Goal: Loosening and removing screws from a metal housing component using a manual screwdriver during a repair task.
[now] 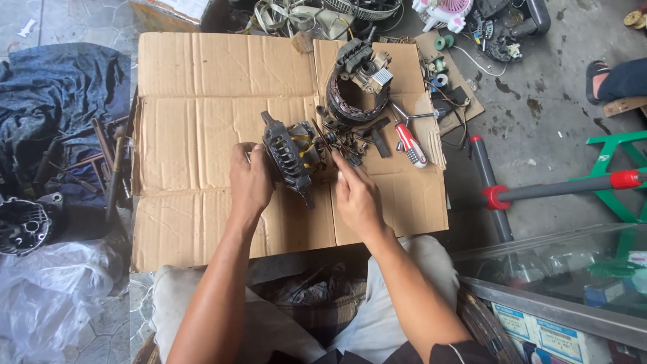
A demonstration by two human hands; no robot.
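Though it sits only partly in view behind the left hand (pixel 248 183), the dark metal alternator housing (pixel 288 158) lies near the centre of the flattened cardboard sheet (pixel 202 101) spread on the floor, stood on edge with its ribbed, slotted face turned toward the wearer. Judged from its cast body and the copper windings showing inside, it will be heavy for its size, rigid, and not prone to slip, though the ribs and mounting ears are hard-edged. The windings look like the delicate part; the sound place to take hold is the outer rim or the ears, clear of the copper.

The left hand comes in from 7 o'clock, wrist straight, palm against the near side of the housing, its fingers curled round the rim in a closed grip that steadies the piece upright. The right hand (pixel 357 199) comes in from 5 o'clock, fingers drawn together in a pinch just at 3 o'clock of the housing, at the edge of a cluster of small dark bolts and parts (pixel 344 138); whether anything is pinched between them cannot be told.

At 1 o'clock of the housing lies a stator ring with rectifier block (pixel 360 84). At 3 o'clock, further out, a red-and-white handled screwdriver (pixel 410 145) rests on the cardboard. Off the sheet at 9 o'clock lie a dark cloth (pixel 54 101) and a second round casing (pixel 23 226). A long pole with red fittings (pixel 559 189) lies well apart at 3 o'clock.
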